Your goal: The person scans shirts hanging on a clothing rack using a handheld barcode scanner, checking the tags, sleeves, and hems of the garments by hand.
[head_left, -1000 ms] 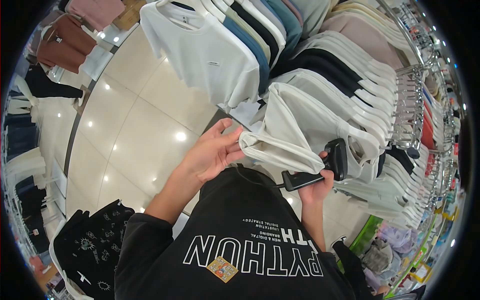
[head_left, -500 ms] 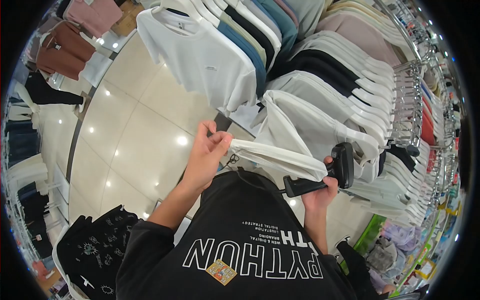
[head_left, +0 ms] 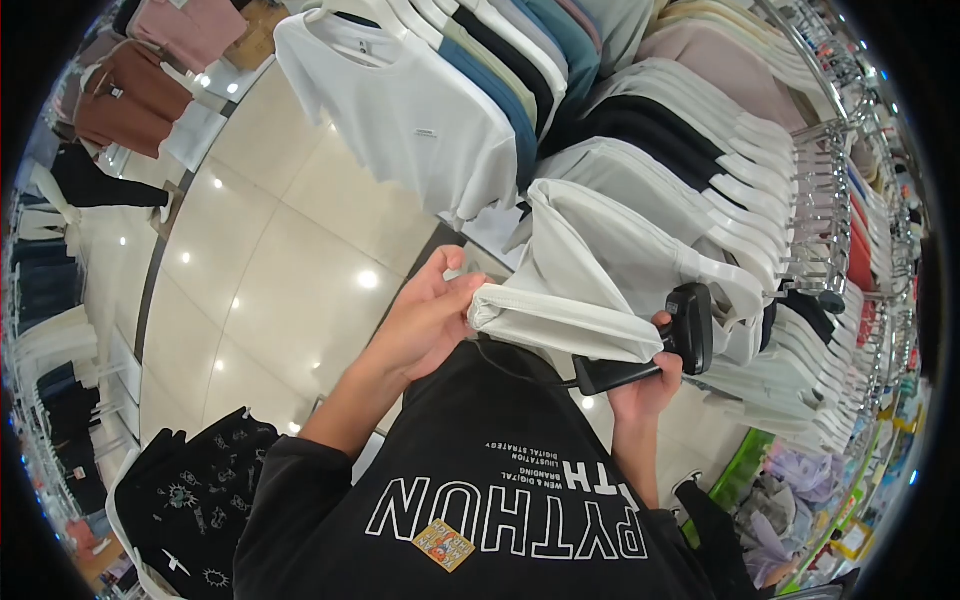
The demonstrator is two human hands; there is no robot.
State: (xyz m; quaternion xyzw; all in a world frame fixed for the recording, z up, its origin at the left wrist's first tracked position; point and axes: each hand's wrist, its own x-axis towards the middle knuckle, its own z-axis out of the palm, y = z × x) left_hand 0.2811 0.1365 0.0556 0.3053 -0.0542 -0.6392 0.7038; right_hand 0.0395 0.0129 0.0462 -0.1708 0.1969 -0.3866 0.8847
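Observation:
A white garment (head_left: pixel 575 260) hangs from the rack with its lower edge pulled toward me and folded into a band. My left hand (head_left: pixel 430 315) pinches one end of that edge between thumb and fingers. At the other end, my right hand (head_left: pixel 645 385) grips a black handheld scanner (head_left: pixel 690 330) by its handle, with the fingers also against the garment's edge. A thin black cable runs from the handle across my black shirt (head_left: pixel 490 480). The garment partly hides the right fingers and the handle.
Hangers with white, black and blue shirts (head_left: pixel 420 125) fill the metal rack (head_left: pixel 825 200) ahead and to the right. Tiled floor (head_left: pixel 270 270) lies left of the rack. Black printed clothes (head_left: pixel 195 500) are at the lower left, a brown top (head_left: pixel 130 100) at the upper left.
The left end of the garment's edge was drawn out narrow half a second ago and now is wider and slightly further right. My right hand and the scanner have shifted slightly right since one second ago.

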